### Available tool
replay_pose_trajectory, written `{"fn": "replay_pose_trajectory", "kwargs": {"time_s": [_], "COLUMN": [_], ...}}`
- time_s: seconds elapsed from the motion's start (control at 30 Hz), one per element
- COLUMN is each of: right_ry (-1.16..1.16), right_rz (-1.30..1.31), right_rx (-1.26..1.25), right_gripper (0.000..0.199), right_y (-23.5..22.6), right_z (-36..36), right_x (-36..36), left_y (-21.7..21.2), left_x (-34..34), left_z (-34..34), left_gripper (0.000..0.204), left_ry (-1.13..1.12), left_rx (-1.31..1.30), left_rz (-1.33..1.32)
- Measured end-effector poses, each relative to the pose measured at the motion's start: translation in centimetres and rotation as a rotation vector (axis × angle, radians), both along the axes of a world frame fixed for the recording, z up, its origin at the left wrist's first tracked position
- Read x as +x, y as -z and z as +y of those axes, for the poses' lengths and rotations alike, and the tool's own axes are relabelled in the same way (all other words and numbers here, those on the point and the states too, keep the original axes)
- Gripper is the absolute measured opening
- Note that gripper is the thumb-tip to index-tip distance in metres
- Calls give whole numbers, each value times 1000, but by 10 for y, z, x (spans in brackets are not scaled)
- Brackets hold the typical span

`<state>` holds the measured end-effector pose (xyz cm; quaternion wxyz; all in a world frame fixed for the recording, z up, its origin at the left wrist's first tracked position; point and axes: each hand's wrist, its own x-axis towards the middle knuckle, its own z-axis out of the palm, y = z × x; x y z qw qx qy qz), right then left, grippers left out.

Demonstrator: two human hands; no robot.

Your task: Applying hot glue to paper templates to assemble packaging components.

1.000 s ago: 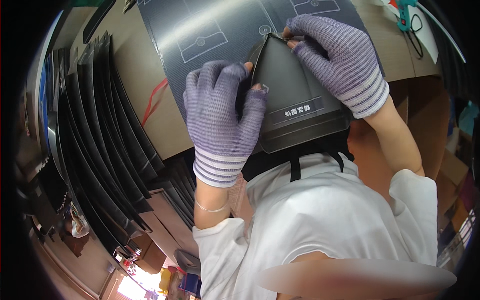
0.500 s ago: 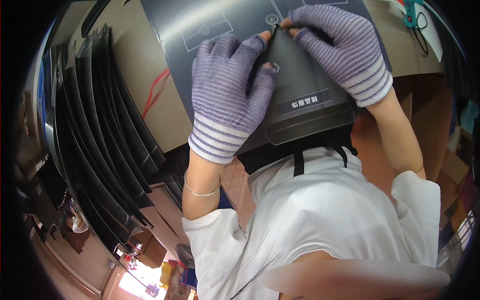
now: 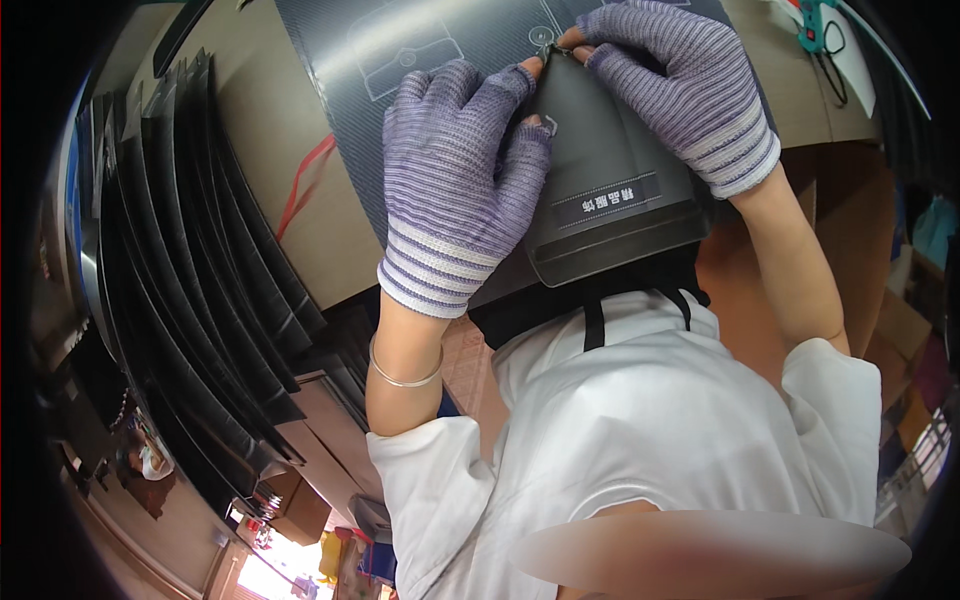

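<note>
A soft black piece (image 3: 600, 160) with a stitched label patch (image 3: 607, 200) lies over a dark patterned sheet (image 3: 345, 110) printed with pale outlines. My left hand (image 3: 458, 175), in a purple-and-white striped fingerless glove, rests on the left side of the black piece. Its fingertips pinch the piece's far edge. From the right, my right hand (image 3: 680, 90), in a matching glove, pinches that edge with thumb and forefinger close beside the left fingertips. The material looks gathered between them. The black piece's lower flap hangs toward my waist at the table's near edge.
Many curved black sheets (image 3: 200, 260) stand in a row on the left. A red ribbon (image 3: 305, 185) lies on the table (image 3: 275, 120) beside the printed sheet. At the far right sits a teal tool (image 3: 811, 30) with a black cord. Brown cardboard (image 3: 840, 240) stands below the table's right side.
Both hands stay at the same edge, with only slight finger movement. A little more crumpled material shows at the fingertips. The whole view has shifted slightly.
</note>
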<state>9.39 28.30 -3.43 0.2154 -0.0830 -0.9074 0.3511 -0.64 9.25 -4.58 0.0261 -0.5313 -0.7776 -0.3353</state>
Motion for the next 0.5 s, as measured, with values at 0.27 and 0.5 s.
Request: {"fn": "replay_pose_trajectory", "kwargs": {"time_s": [0.27,0.5], "right_ry": [-55,32], "right_rz": [63,80], "right_rx": [13,-21], "right_gripper": [11,9], "right_y": [2,3], "right_z": [8,-3], "right_x": [0,14], "left_y": [-1,2], "left_x": [1,5], "left_z": [3,-1], "left_gripper": [33,32], "left_ry": [14,-23], "left_rx": [16,21], "left_rz": [0,16]}}
